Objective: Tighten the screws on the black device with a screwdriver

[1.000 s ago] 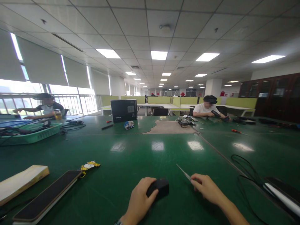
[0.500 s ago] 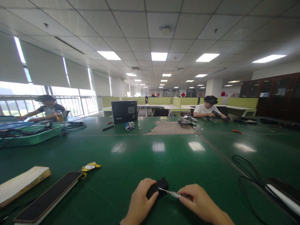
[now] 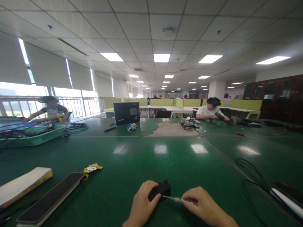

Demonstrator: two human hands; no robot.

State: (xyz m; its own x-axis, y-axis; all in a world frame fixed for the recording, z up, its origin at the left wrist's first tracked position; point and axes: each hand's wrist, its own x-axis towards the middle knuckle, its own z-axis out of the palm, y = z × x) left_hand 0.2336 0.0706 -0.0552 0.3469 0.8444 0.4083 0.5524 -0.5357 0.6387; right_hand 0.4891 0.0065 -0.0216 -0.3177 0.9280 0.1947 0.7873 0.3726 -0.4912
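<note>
My left hand (image 3: 144, 201) is closed around a small black box-shaped block (image 3: 165, 188), its thumb along the near side and its fingers over the top. Between the thumb and fingers of my right hand (image 3: 202, 201) is a slim screwdriver (image 3: 176, 199) with a thin metal shaft and a clear section. The shaft points left, and its tip reaches the block's near side beside my left thumb. Whether the tip presses on the block or sits in a hole cannot be made out. My right fingers cover most of the handle.
On the green table (image 3: 132, 157) lie a phone (image 3: 50, 197), a yellow tag (image 3: 93, 168) and a pale block (image 3: 26, 184) at left. Black cables (image 3: 251, 183) lie right. Farther off are a green basket (image 3: 40, 137), a black case (image 3: 126, 113) and two people.
The screwdriver's tip has dropped slightly on the block, nearer my left thumb, and the shaft lies flatter. My right hand has shifted a little to the right; my left hand keeps its hold.
</note>
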